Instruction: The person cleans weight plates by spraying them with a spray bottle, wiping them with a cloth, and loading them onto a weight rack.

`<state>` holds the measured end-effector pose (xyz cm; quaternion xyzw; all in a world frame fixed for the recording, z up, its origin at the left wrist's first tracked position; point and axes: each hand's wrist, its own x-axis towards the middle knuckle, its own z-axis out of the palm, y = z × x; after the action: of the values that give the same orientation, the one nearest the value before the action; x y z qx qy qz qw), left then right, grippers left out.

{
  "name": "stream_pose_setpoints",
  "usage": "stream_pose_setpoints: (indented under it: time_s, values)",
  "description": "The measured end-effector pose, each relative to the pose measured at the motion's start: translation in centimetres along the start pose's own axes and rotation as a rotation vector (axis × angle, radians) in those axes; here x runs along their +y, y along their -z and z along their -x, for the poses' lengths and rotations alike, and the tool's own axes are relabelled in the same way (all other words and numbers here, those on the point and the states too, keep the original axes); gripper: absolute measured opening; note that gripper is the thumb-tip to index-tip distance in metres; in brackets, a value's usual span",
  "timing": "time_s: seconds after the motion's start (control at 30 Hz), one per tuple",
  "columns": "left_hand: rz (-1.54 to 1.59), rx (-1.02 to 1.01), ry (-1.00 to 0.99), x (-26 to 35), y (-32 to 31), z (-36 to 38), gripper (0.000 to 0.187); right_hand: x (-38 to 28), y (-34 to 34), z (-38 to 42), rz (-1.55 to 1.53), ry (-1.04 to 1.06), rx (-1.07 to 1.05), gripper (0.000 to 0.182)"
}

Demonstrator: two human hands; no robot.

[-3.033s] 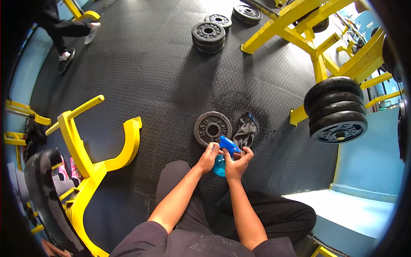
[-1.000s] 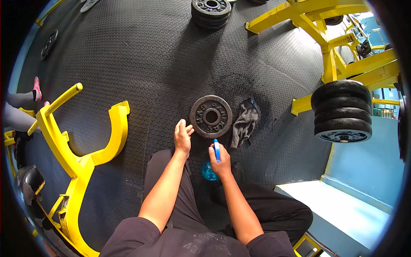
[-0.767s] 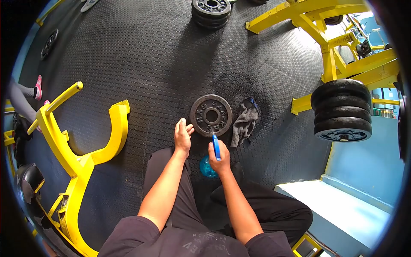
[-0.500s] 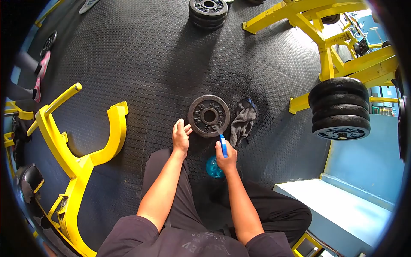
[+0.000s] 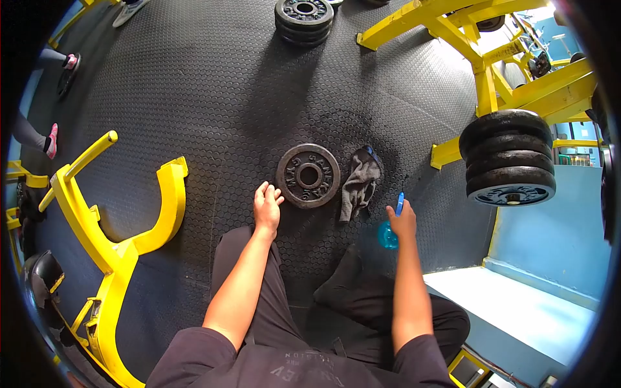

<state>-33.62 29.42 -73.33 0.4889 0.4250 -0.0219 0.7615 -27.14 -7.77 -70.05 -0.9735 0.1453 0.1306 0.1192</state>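
Observation:
A round black weight plate [image 5: 289,176] lies flat on the textured black floor. My left hand [image 5: 267,208] is at its lower left edge, fingers apart and holding nothing. Just right of the plate is a crumpled grey cloth [image 5: 359,183]. My right hand [image 5: 403,220] grips a spray bottle [image 5: 388,235] with a blue nozzle and a translucent teal body, to the lower right of the cloth. The fingers wrap round the bottle's neck.
A stack of plates [image 5: 304,29] stands on the floor ahead. Yellow frames [image 5: 123,249] rise at left and right; the right one bears several plates [image 5: 510,158]. A person's legs [image 5: 29,134] show at far left. A white ledge [image 5: 504,304] is lower right.
My right hand has moved right with the spray bottle, away from the weight plate and past the cloth. My left hand stays near the plate's edge. The person at far left has shifted their feet.

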Motion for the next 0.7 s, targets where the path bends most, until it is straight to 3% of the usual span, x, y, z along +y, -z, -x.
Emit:
stream_pose_setpoints:
  time_s: [0.03, 0.13, 0.23, 0.3, 0.37, 0.4, 0.47, 0.5, 0.57, 0.63, 0.7]
  values:
    - [-0.005, 0.0, 0.001, -0.1, 0.0, 0.0, 0.058, 0.5, 0.6, -0.4, -0.003, -0.004, -0.002, 0.064]
    - [-0.017, 0.007, -0.01, -0.3, -0.1, 0.0, 0.055, 1.9, 1.8, -2.8, 0.199, -0.076, -0.409, 0.082]
    - [-0.042, 0.024, -0.01, -0.4, -0.1, 0.0, 0.052, 0.3, 2.2, -4.3, 0.249, 0.01, -0.394, 0.098]
    - [-0.122, 0.033, -0.008, -0.7, -0.3, -0.1, 0.05, -3.0, 2.0, -5.3, 0.274, 0.04, -0.351, 0.096]
    - [-0.097, 0.049, -0.02, -0.7, -0.4, -0.3, 0.048, -4.9, -0.3, -6.9, 0.045, 0.239, -0.113, 0.082]
    - [-0.163, 0.031, -0.033, -0.2, -0.4, 0.1, 0.049, -5.8, -2.2, -7.4, 0.042, 0.247, -0.122, 0.082]
    - [-0.259, 0.018, -0.062, -0.2, -0.4, 0.3, 0.049, -7.8, -5.5, -8.2, -0.174, 0.176, -0.003, 0.06]
    - [-0.33, 0.005, -0.082, -0.1, -0.3, 0.4, 0.049, -8.6, -6.1, -8.3, -0.18, 0.181, -0.01, 0.06]
    - [-0.512, 0.032, -0.246, -0.3, -0.8, 1.3, 0.047, -9.9, -6.9, -8.5, -0.154, 0.115, 0.014, 0.044]
    - [-0.749, 0.006, -0.506, 0.1, -1.5, 2.1, 0.047, -11.9, -4.9, -5.8, -0.211, 0.321, 0.067, 0.029]
    - [-0.766, -0.088, -0.607, 0.2, -3.3, 3.3, 0.052, -13.5, -3.1, -3.1, -0.294, 0.441, 0.103, 0.025]
